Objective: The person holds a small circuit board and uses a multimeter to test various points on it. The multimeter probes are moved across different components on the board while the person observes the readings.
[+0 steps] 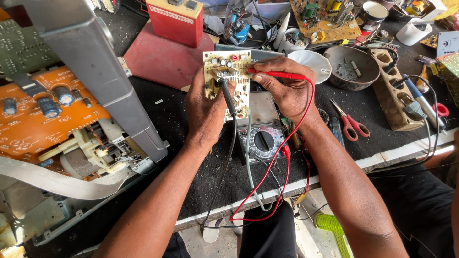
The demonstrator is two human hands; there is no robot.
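Note:
My left hand (204,107) holds a small cream circuit board (228,79) upright and also pinches a black test probe (227,95) against the board's face. With my right hand (286,88) I grip a red test probe (277,74), its tip touching the board's upper right part. Red and black leads run down to a multimeter (260,134) lying on the black bench mat just below the board. The meter's dial faces up; its screen is partly hidden behind the board.
An opened device with an orange circuit board (38,114) and grey metal frame (103,76) fills the left. A red box (174,21), red-handled scissors (351,125), a metal bowl (351,67), a wooden holder (394,95) and a soldering iron (418,102) lie at the back and right. The bench edge (382,157) runs in front.

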